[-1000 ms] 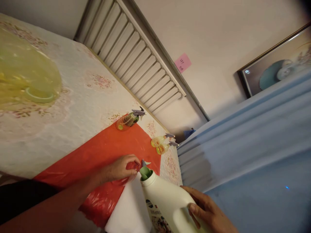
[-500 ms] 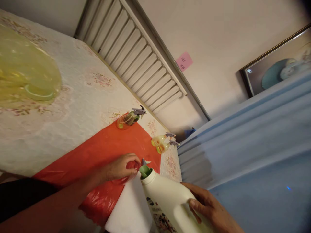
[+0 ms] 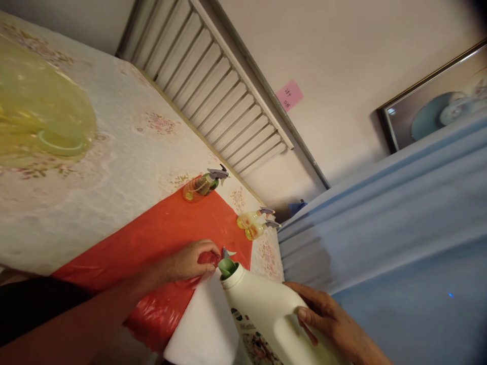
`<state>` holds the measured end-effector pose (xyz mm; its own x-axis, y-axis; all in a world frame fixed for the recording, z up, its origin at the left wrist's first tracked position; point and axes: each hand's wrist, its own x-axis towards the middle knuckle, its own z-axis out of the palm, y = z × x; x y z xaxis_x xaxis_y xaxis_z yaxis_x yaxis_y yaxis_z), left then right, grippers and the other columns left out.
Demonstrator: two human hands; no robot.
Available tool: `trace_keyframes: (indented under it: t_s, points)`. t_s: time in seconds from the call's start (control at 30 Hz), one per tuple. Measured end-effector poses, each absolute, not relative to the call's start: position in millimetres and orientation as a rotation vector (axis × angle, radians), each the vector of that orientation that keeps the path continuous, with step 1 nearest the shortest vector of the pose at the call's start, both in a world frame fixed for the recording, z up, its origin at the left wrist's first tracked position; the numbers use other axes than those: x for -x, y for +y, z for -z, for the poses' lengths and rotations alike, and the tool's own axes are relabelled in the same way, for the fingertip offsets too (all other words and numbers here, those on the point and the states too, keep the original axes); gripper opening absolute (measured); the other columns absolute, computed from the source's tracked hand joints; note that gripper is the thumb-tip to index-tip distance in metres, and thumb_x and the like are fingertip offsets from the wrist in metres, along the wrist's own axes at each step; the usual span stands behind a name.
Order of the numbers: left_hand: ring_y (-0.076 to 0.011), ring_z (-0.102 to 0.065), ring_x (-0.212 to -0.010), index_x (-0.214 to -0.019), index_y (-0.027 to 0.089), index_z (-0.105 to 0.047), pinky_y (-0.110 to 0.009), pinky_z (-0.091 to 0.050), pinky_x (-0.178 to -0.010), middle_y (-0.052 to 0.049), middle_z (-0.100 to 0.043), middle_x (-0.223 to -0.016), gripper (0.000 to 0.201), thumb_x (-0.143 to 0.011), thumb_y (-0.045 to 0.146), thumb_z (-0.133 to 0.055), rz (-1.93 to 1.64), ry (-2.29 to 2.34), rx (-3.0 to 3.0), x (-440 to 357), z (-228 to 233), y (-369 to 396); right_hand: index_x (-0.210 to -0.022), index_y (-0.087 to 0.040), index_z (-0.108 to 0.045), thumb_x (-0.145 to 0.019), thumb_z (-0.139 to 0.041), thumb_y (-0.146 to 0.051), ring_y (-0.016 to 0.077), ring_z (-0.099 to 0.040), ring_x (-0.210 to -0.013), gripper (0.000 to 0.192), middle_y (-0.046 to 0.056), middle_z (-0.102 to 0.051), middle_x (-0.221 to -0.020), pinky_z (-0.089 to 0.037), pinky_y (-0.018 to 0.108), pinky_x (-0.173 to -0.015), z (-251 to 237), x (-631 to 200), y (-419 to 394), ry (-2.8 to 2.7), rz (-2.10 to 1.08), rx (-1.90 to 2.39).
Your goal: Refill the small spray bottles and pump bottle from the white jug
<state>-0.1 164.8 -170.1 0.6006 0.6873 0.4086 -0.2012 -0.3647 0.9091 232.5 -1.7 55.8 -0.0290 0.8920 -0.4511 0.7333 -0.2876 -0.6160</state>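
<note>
My right hand (image 3: pixel 335 324) grips the handle of a large white jug (image 3: pixel 262 317), tilted so its green spout (image 3: pixel 228 267) points at a small bottle. That small bottle (image 3: pixel 211 259) is mostly hidden inside my left hand (image 3: pixel 188 263), which is closed around it on the red plastic sheet (image 3: pixel 160 238). A small grey nozzle part (image 3: pixel 227 253) shows just beyond the spout. A white cloth (image 3: pixel 205 329) lies under the jug.
A small spray bottle (image 3: pixel 203 185) with yellow liquid stands at the far edge of the red sheet; two more spray bottles (image 3: pixel 256 224) stand further right. A yellow translucent cover (image 3: pixel 41 121) lies at the left on the floral tablecloth. Blue fabric (image 3: pixel 380 228) hangs on the right.
The white jug and my right hand have shifted slightly; my left hand stays closed on the small bottle in the same place.
</note>
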Motion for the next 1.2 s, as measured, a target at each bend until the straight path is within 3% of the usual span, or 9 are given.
trace_keyframes:
  t_s: [0.8, 0.93, 1.2]
  points:
    - [-0.0204, -0.063, -0.093, -0.092, 0.020, -0.065, -0.031, -0.048, -0.086, -0.002, -0.067, -0.096, 0.023, -0.070, 0.018, -0.062, -0.977, 0.429, -1.703, 0.8, 166.6, 163.6, -0.131, -0.018, -0.058, -0.086, -0.057, -0.059, 0.0113, -0.047, -0.060, 0.061, 0.005, -0.063, -0.091, -0.036, 0.021, -0.049, -65.3, -228.4, 4.5, -1.775, -1.182, 2.111]
    - [-0.0193, -0.062, -0.094, -0.093, 0.022, -0.064, -0.030, -0.048, -0.087, -0.002, -0.067, -0.098, 0.022, -0.071, 0.018, -0.063, -0.967, 0.427, -1.714, 0.6, 168.8, 164.2, -0.129, -0.017, -0.060, -0.086, -0.058, -0.059, 0.0173, -0.056, -0.074, 0.060, 0.007, -0.065, -0.093, -0.045, 0.025, -0.060, -65.8, -228.8, 4.4, -1.794, -1.148, 2.099]
    - [-0.0195, -0.062, -0.094, -0.094, 0.020, -0.065, -0.029, -0.048, -0.087, -0.002, -0.067, -0.098, 0.024, -0.070, 0.018, -0.063, -0.973, 0.441, -1.719, -2.8, 174.3, 166.1, -0.131, -0.016, -0.058, -0.087, -0.058, -0.059, 0.0093, -0.045, -0.058, 0.062, 0.007, -0.065, -0.092, -0.036, 0.021, -0.048, -64.4, -231.2, 3.2, -1.757, -1.187, 2.103]
